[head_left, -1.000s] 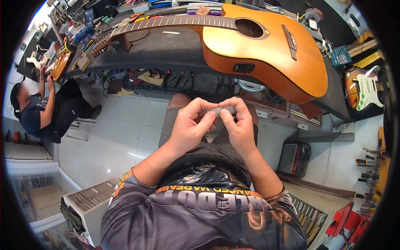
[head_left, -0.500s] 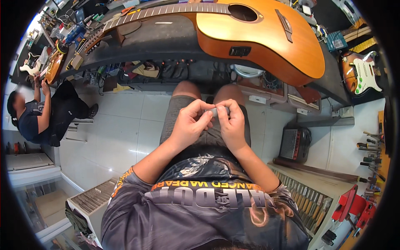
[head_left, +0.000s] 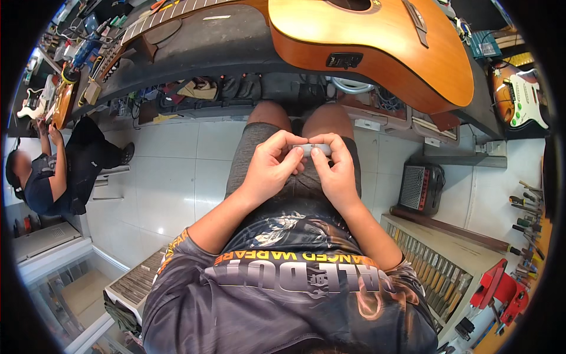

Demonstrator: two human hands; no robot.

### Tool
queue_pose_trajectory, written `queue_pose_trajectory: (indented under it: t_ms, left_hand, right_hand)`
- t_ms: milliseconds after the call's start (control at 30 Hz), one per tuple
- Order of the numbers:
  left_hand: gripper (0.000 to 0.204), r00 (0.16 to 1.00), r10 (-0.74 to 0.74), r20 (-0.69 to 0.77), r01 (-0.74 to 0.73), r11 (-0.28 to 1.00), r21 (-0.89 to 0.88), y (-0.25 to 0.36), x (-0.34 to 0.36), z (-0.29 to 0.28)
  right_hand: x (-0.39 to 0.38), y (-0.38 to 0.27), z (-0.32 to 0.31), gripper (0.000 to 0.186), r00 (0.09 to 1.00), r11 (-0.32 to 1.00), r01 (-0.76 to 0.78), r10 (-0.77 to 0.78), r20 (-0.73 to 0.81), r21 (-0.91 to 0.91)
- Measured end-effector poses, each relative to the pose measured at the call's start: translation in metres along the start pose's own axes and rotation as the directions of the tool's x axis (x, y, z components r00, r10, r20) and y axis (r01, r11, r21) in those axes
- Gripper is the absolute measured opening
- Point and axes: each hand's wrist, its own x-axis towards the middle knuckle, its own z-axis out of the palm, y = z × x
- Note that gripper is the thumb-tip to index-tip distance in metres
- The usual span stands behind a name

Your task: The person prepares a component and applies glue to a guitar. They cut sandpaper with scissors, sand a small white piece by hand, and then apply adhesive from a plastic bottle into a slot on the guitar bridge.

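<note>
Over my lap, my left hand [head_left: 271, 167] and my right hand [head_left: 338, 177] meet with thumbs and forefingers pinched together. Between them is a small pale grey, rod-like piece [head_left: 319, 148], lying roughly crosswise. Its kind is too small to make out, and my fingertips cover part of it. The right thumb presses on its near side, while the left thumb and forefinger close on its left end. Beyond my knees, an acoustic guitar [head_left: 365, 44] with a tan top lies on the dark workbench [head_left: 236, 50], apart from both hands.
Another person [head_left: 44, 177] sits at the far left, hands at a brown guitar body [head_left: 63, 106]. On the right are a sunburst electric guitar body [head_left: 506, 97], a small amplifier [head_left: 421, 187], a red vise [head_left: 501, 292] and hanging tools. Drawers of files [head_left: 430, 277] stand beside me.
The whole view has shifted a little, with the acoustic guitar higher in it. More of the grey piece shows between my fingers, which still pinch it.
</note>
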Motion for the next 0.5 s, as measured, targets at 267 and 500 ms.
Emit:
queue_pose_trajectory:
  t_ms: [267, 500]
  left_hand:
    - [0.015, 1.0, -0.003, -0.005, 0.004, 0.997, 0.073, -0.01, 0.011, -0.007]
    - [0.014, 0.999, 0.048, -0.024, -0.044, 0.989, 0.139, -0.013, 0.016, -0.007]
  right_hand:
    - [0.008, 0.021, 0.008, 0.012, 0.998, 0.999, 0.001, -0.004, -0.064, -0.049]
    - [0.01, 0.024, 0.012, 0.01, 0.988, 0.978, 0.094, -0.114, -0.1, -0.185]
